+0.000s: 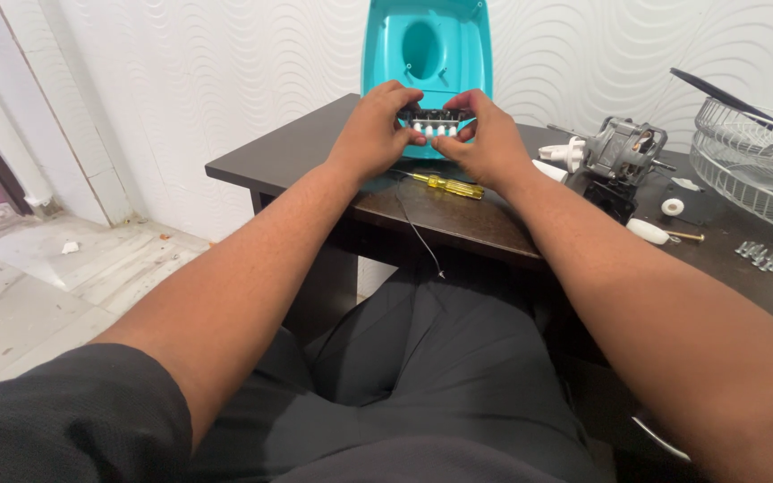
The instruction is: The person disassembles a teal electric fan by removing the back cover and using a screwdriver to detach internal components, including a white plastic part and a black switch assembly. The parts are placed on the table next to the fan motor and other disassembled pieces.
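Near the far edge of the dark counter (458, 224), close against the white wavy wall, both hands meet on a small black switch block (436, 121) with a row of white push buttons. The left hand (373, 134) grips the block's left end, fingers curled over its top and thumb beneath; the right hand (485, 134) clamps the right end the same way, so each is closed on the block. Directly behind it stands a teal plastic housing (427, 54), upright and touching the block's back. A yellow-handled screwdriver (447, 185) lies just in front of the hands, and a thin black wire (418, 233) trails from under them over the counter's near edge, hanging above the person's lap. To the right, well apart from the hands, sit a bare electric motor (619, 152), a white knob (671, 207), a white-handled tool (659, 233) and a cluster of screws (765, 258), with a wire fan guard (753, 170) overhanging the right side. Open counter remains to the left of the left hand up to the corner, beyond which lies pale tiled floor (38, 286).
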